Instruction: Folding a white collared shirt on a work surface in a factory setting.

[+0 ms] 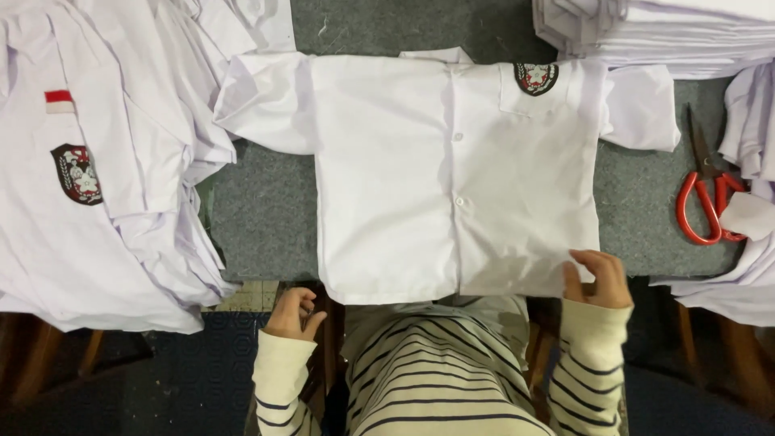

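A small white short-sleeved shirt lies spread flat, front up, on the grey table top, with a dark round badge on its chest pocket. My right hand pinches the shirt's bottom hem near its right corner. My left hand hangs below the table edge, left of the hem, its fingers curled with nothing seen in them. Both arms wear cream sleeves with dark stripes.
A heap of white shirts with a badge and a red-and-white flag patch fills the left. A folded stack sits at the top right. Red-handled scissors lie at the right beside more white cloth.
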